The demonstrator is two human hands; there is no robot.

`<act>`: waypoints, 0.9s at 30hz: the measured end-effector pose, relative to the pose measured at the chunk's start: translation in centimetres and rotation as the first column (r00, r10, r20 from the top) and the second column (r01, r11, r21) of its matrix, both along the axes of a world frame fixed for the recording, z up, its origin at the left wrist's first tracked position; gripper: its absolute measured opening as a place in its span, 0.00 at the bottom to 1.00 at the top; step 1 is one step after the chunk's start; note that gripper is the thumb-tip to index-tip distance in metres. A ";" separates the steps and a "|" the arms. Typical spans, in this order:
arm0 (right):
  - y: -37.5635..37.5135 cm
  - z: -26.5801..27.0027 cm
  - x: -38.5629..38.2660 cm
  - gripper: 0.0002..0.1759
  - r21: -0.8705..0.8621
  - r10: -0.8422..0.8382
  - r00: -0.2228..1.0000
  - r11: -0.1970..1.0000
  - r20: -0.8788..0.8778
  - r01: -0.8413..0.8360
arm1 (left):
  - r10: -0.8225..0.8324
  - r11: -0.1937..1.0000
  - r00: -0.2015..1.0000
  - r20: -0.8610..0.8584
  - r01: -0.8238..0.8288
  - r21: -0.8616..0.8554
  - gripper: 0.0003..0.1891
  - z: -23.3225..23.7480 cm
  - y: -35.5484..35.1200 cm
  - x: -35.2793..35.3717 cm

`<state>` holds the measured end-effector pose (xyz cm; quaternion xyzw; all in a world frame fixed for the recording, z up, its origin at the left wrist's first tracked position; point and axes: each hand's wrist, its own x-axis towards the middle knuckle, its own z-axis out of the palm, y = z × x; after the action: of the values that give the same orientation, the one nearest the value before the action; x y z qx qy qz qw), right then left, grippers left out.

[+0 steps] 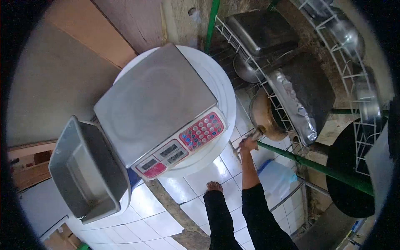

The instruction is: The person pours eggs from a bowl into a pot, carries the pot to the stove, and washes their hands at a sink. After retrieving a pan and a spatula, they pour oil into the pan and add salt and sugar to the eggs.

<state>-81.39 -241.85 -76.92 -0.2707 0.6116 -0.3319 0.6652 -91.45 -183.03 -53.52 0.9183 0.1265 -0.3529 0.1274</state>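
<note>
My right hand (248, 144) reaches down over the tiled floor from a black sleeve. Its fingers are closed around a small brownish, metallic-looking thing (258, 132), too small and blurred to name. Just beyond it stands a round tan pot (263, 114), partly behind the rack. A translucent plastic jug (277, 179) with a blue part lies to the right of my forearm. My left hand is out of view. A bare foot (214, 186) below a black trouser leg shows on the tiles.
A digital weighing scale (156, 100) sits on a round white lid (223, 83). Beside it is a grey plastic tub (89, 175). On the right, a wire rack (273, 93) holds metal pans (262, 33) and a foil-edged tray (308, 96). A green bar (325, 171) crosses low.
</note>
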 end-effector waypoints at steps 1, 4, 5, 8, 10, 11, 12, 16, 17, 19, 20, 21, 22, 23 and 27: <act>1.1 2.0 0.0 0.10 -0.065 -0.070 0.994 0.996 -0.090 0.064 | -0.017 1.000 1.000 -0.002 0.017 -0.013 0.39 -0.5 -0.3 0.2; 3.6 7.4 0.1 0.09 -0.213 -0.228 0.945 0.961 -0.234 0.179 | -0.076 0.996 0.997 0.007 0.076 -0.037 0.38 -3.1 -1.0 0.8; 4.3 8.9 0.0 0.10 -0.253 -0.181 0.942 0.961 -0.283 0.108 | -0.101 0.994 0.995 0.008 0.102 -0.047 0.38 -3.9 -1.0 1.0; 5.6 12.5 0.2 0.12 -0.209 -0.082 0.940 0.978 -0.330 0.012 | -0.208 0.977 0.978 0.020 0.208 -0.050 0.37 -7.9 -1.4 1.2; 5.9 10.8 -0.7 0.13 -0.250 -0.096 0.917 0.968 -0.387 -0.005 | -0.297 0.954 0.954 0.029 0.298 -0.039 0.36 -11.2 -1.7 1.3; 6.8 12.3 -0.8 0.13 -0.261 -0.103 0.917 0.965 -0.385 -0.001 | -0.347 0.937 0.937 0.033 0.348 -0.027 0.36 -12.8 -1.7 1.3; 8.3 14.2 -0.6 0.13 -0.222 -0.042 0.902 0.973 -0.431 -0.061 | -0.395 0.918 0.918 0.045 0.396 -0.015 0.36 -14.5 -1.8 1.3; 11.8 15.8 -1.6 0.12 -0.238 0.105 0.792 0.923 -0.601 -0.303 | -0.638 0.770 0.760 0.124 0.623 0.140 0.34 -22.0 -1.4 1.1; 12.9 17.2 -2.0 0.14 -0.200 0.124 0.703 0.912 -0.700 -0.359 | -0.702 0.711 0.697 0.147 0.675 0.197 0.34 -23.3 -1.4 1.4; 15.1 17.3 -4.6 0.15 -0.317 0.039 0.604 0.823 -0.796 -0.471 | -0.788 0.616 0.588 0.186 0.735 0.283 0.33 -22.7 -2.5 3.4; 15.7 17.9 -4.9 0.16 -0.407 -0.062 0.510 0.688 -0.858 -0.601 | -0.721 0.690 0.690 0.070 0.705 0.163 0.28 -22.8 -2.5 3.8; 16.4 18.9 -5.8 0.17 -0.230 0.056 0.416 0.762 -0.908 -0.606 | -0.636 0.766 0.769 -0.060 0.639 0.070 0.25 -22.9 -2.4 4.2; 17.4 19.3 -7.0 0.17 -0.230 0.049 0.414 0.768 -0.909 -0.597 | -0.466 0.883 0.883 -0.061 0.460 -0.089 0.22 -19.2 6.2 2.8; 18.5 19.8 -8.7 0.18 -0.177 0.081 0.353 0.748 -0.932 -0.640 | -0.296 0.930 0.954 -0.049 0.277 -0.241 0.20 -10.8 11.8 3.3; 23.9 28.0 -13.5 0.19 0.164 0.296 0.057 0.669 -0.954 -0.725 | 0.037 0.569 0.998 0.044 0.015 -0.822 0.08 10.7 10.9 5.4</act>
<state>-94.89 -217.93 -48.91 -0.7280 0.6588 0.0531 0.1820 -86.02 -172.12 -42.84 0.7628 -0.0498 -0.3446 0.5449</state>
